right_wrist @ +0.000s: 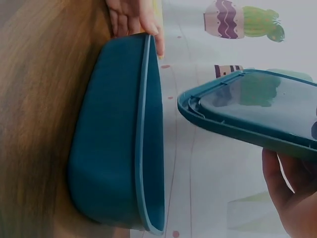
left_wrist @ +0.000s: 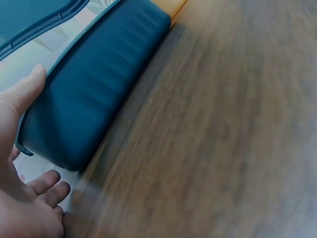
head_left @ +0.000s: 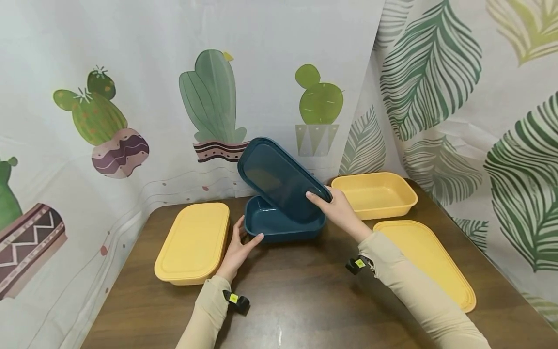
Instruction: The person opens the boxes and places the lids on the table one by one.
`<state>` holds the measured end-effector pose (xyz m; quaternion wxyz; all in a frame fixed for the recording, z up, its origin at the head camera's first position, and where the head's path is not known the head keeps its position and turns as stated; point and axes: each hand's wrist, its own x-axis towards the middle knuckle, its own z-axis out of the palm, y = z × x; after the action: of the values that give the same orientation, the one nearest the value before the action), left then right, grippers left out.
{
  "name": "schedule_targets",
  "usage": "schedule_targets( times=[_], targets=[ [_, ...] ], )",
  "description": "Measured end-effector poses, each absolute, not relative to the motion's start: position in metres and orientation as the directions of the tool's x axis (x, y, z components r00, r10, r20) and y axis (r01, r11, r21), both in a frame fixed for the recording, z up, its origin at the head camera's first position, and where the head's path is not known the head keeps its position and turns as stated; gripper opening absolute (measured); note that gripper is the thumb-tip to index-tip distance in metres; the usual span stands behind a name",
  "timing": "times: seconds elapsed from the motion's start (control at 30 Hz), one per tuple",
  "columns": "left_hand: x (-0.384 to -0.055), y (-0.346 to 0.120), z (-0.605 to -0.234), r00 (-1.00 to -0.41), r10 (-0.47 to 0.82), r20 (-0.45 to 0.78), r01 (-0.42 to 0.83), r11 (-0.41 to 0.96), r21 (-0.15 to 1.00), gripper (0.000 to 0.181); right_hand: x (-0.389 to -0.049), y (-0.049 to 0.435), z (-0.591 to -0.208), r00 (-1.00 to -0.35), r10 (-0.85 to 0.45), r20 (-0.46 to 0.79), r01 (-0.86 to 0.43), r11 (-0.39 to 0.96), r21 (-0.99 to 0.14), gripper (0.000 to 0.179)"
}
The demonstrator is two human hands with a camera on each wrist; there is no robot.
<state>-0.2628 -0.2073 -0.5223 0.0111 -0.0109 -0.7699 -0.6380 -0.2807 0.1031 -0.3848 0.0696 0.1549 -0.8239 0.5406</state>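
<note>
A dark blue rectangular food container (head_left: 279,228) stands uncovered on the table, its side wall facing the left wrist view. My left hand (head_left: 237,247) holds its near left corner, the thumb (left_wrist: 34,87) against the rim and the other fingers round the end. Above it, my right hand (head_left: 340,208) grips one end of the matching dark blue lid (head_left: 279,174). The lid is tilted, its far left end raised and its underside with the rimmed groove showing. In the right wrist view the lid (right_wrist: 252,109) is apart from the container (right_wrist: 109,134).
At left lies a yellow container with its lid on (head_left: 193,240). An uncovered yellow container (head_left: 379,194) stands at the back right, with a loose yellow lid (head_left: 423,257) in front of it, partly under my right sleeve. A patterned curtain (head_left: 270,72) hangs behind the brown table (head_left: 301,295).
</note>
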Motion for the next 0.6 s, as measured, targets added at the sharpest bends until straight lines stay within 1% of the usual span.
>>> schedule_targets(
  times=[0.37, 0.6],
  targets=[
    [-0.2637, -0.2062, -0.5138, -1.0, 0.012, 0.014, 0.016, 0.188, 0.982, 0.09, -0.277, 0.1099, -0.3789, -0.946, -0.214, 0.244, -0.3, 0.285, -0.91, 0.055],
    [-0.2603, -0.2061, -0.5167, -1.0, 0.012, -0.003, 0.0, 0.204, 0.979, 0.087, -0.2759, 0.1127, -0.381, -0.944, -0.238, 0.23, -0.281, 0.211, -0.936, 0.056]
  ],
)
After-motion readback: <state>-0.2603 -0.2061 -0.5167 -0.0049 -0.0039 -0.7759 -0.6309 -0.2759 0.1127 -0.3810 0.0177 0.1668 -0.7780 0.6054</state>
